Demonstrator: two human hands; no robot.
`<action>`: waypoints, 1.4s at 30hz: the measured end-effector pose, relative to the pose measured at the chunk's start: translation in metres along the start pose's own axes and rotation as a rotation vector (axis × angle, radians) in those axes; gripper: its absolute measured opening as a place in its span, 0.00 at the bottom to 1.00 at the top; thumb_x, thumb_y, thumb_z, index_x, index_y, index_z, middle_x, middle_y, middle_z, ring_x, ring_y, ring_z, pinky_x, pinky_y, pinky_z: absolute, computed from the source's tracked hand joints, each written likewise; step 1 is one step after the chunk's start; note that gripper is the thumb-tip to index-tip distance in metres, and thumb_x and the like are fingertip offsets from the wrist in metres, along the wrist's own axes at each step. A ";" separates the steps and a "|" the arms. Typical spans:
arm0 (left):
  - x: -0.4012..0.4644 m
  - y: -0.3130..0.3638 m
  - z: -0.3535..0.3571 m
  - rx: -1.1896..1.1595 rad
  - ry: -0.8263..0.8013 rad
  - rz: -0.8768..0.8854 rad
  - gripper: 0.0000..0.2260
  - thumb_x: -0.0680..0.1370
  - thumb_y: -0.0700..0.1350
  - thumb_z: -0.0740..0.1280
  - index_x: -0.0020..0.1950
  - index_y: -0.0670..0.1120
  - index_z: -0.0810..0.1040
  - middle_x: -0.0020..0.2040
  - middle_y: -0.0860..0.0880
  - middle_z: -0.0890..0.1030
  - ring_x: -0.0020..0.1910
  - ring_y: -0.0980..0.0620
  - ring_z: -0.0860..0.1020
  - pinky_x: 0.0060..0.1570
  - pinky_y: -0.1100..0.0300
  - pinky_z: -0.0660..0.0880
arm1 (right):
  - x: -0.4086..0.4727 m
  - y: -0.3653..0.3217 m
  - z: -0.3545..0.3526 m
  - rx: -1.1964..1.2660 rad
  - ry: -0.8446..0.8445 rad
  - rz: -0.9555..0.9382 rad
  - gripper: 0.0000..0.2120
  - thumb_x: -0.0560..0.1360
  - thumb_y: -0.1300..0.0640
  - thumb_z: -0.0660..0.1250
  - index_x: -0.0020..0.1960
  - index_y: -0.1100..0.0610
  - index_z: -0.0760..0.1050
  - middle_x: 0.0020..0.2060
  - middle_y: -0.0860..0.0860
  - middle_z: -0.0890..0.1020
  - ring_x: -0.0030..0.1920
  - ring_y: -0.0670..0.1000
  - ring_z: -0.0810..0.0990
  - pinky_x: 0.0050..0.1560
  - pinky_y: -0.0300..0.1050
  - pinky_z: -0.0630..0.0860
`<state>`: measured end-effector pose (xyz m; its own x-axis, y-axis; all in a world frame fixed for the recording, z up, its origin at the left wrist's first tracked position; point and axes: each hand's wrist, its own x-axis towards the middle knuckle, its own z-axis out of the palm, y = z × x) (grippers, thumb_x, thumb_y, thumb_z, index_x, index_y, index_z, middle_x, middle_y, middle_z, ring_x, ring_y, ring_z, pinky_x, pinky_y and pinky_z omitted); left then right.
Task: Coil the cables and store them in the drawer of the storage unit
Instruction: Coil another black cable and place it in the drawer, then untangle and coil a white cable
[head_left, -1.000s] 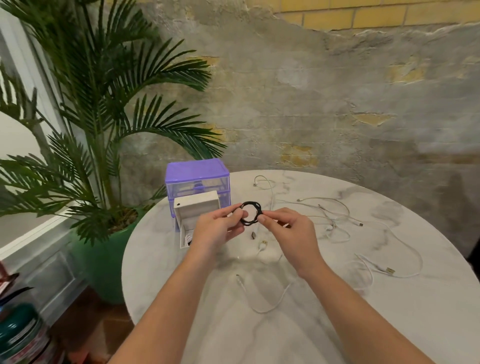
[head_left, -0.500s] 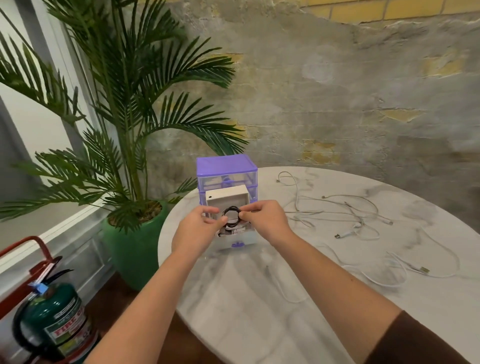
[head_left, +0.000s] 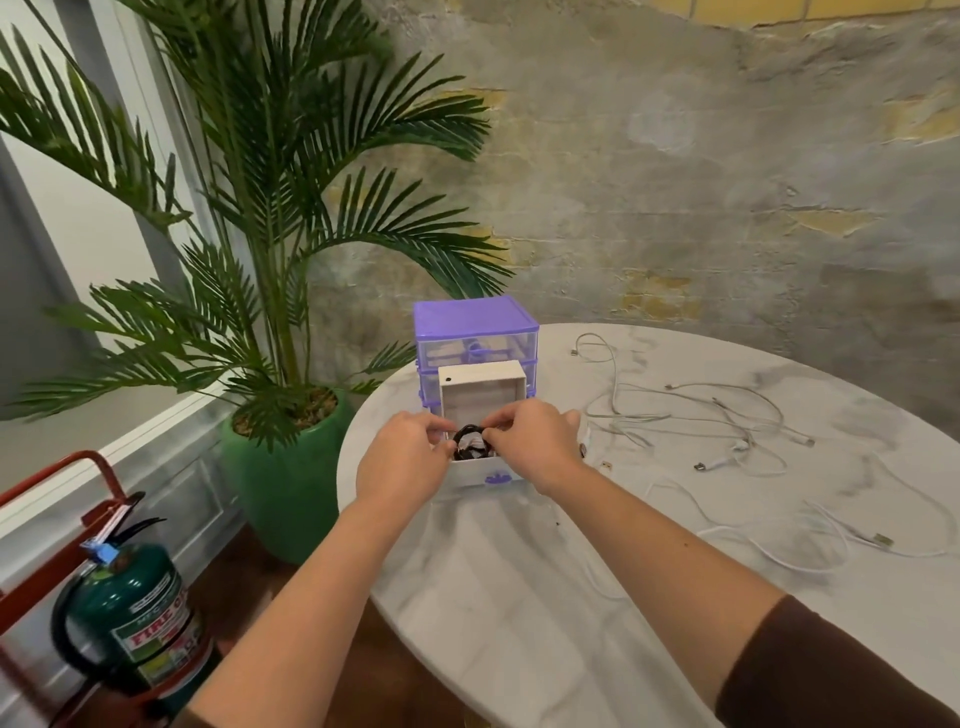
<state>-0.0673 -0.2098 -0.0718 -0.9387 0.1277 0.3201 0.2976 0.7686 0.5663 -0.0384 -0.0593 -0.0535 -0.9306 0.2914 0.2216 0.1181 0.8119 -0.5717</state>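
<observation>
where the two forearms meet over the near edge of the marble table (head_left: 519, 597), the left hand (head_left: 402, 462) and the right hand (head_left: 535, 441) hold a small black coiled cable (head_left: 470, 441) between them, each hand pinching one side of the coil with curled fingertips. the coil sits tilted, its ring facing roughly toward the camera and its lower part dipping inside the pulled-out drawer (head_left: 480, 475), a white tray with a purple handle on its front. the drawer's long axis runs away from the person, back toward the storage unit (head_left: 475, 338), whose purple top and clear fronts face the viewer. half a second ago the coil was held a little higher over the drawer mouth; a second ago it was out over the open tabletop, in front of the unit, with both hands further right in the picture. the grip looks the same as in those frames, both hands pinching the coil.

to the right of the drawer, loose white cables (head_left: 701, 421) lie tangled and uncoiled on the table, their plugs pointing different ways, and one more white cable (head_left: 810, 545) trails nearer the right edge.

left of the table stand a green fire extinguisher (head_left: 135, 618) on the floor and, further back, a palm in a green pot (head_left: 283, 467), against a worn plaster wall.
</observation>
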 end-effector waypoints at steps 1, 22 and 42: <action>-0.001 -0.002 0.000 -0.002 0.003 -0.013 0.09 0.77 0.51 0.68 0.57 0.56 0.80 0.52 0.53 0.78 0.51 0.53 0.77 0.46 0.58 0.72 | -0.001 -0.001 0.001 -0.038 0.006 -0.025 0.10 0.78 0.51 0.63 0.54 0.45 0.83 0.48 0.44 0.83 0.48 0.48 0.66 0.54 0.47 0.62; -0.017 0.038 0.013 -0.013 0.066 0.060 0.10 0.78 0.53 0.65 0.58 0.55 0.80 0.54 0.53 0.75 0.58 0.51 0.73 0.51 0.54 0.73 | -0.023 0.062 -0.030 0.058 0.091 -0.062 0.07 0.77 0.47 0.65 0.49 0.46 0.81 0.47 0.45 0.75 0.56 0.50 0.68 0.54 0.45 0.61; -0.047 0.110 0.097 0.271 -0.277 0.540 0.12 0.80 0.55 0.61 0.59 0.53 0.78 0.59 0.53 0.72 0.63 0.52 0.65 0.57 0.56 0.71 | -0.050 0.167 -0.074 -0.055 0.071 -0.009 0.05 0.77 0.54 0.66 0.51 0.47 0.77 0.51 0.45 0.77 0.56 0.48 0.70 0.54 0.45 0.70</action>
<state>-0.0073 -0.0709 -0.0984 -0.6905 0.6677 0.2782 0.7186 0.6771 0.1584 0.0539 0.0992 -0.1022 -0.9049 0.3175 0.2834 0.1302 0.8405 -0.5259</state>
